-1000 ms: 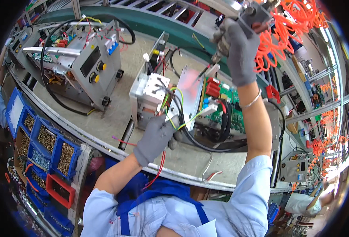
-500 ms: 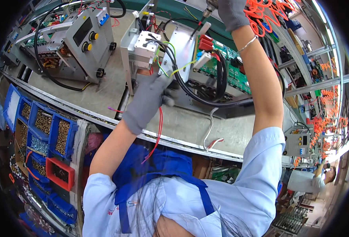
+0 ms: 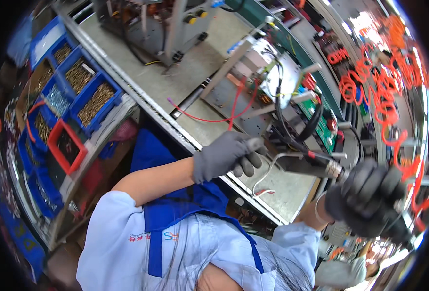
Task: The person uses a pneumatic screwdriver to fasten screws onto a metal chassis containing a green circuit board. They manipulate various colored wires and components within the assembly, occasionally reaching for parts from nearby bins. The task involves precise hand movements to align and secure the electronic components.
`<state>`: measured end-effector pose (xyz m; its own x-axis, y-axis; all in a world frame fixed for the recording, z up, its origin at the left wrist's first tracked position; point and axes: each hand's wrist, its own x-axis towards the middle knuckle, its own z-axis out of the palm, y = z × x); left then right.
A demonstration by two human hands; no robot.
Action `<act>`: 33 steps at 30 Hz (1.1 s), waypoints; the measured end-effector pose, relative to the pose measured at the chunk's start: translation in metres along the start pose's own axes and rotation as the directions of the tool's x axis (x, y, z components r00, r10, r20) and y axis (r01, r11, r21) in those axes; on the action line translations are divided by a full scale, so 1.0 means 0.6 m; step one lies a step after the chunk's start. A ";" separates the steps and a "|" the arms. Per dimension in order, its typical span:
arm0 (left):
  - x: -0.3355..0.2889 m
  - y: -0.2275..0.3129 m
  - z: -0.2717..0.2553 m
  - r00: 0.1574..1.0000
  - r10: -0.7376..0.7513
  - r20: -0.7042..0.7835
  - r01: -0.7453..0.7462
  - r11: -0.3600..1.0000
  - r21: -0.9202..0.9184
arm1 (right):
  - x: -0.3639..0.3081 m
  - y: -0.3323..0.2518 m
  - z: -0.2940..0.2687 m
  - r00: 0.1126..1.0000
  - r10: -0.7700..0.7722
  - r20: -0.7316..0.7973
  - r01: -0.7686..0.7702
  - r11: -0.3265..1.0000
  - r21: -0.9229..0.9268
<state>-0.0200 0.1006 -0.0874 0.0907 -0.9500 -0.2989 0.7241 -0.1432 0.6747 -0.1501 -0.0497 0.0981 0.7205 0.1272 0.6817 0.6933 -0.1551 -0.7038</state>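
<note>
My left hand (image 3: 226,156), in a grey glove, is closed with curled fingers just above the bench's front edge. Red wires (image 3: 231,116) rise beside it toward an open machine chassis (image 3: 224,99); whether the fingers pinch anything is hidden. My right hand (image 3: 369,194), also gloved, is wrapped round a power screwdriver (image 3: 334,169) at the right, its nose and shaft pointing left toward the chassis. The chassis carries a shiny metal plate (image 3: 282,80), a green circuit board (image 3: 330,128) and thick black cables (image 3: 314,121). A white wire (image 3: 265,173) lies on the bench between my hands.
Blue bins (image 3: 95,102) of screws and a red bin (image 3: 66,145) stand at the left. Another machine (image 3: 156,29) sits on the bench (image 3: 200,60) farther back. Orange coiled hoses (image 3: 386,109) hang at the right. Another person (image 3: 343,271) is at the lower right.
My right hand has come down from the far side to the right with the screwdriver, away from the metal plate. My left hand has left the chassis wiring. The whole view has turned.
</note>
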 end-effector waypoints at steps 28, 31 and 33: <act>-0.006 0.014 -0.003 0.990 0.056 0.129 -0.011 0.946 -0.323 | -0.041 0.044 0.086 0.922 -0.207 -0.328 0.178 0.977 -0.115; -0.008 0.037 0.004 0.991 0.109 0.076 -0.077 0.936 -0.343 | -0.033 0.052 0.081 0.921 -0.226 -0.319 0.199 0.973 -0.114; -0.005 0.049 0.005 0.985 0.156 0.078 -0.120 0.931 -0.345 | -0.022 0.054 0.073 0.926 -0.235 -0.295 0.213 0.971 -0.106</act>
<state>-0.0010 0.0983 -0.0643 0.1494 -0.9793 -0.1365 0.8991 0.0771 0.4309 -0.1368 -0.0133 0.0575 0.4998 -0.1343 0.8557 0.8249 -0.2275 -0.5175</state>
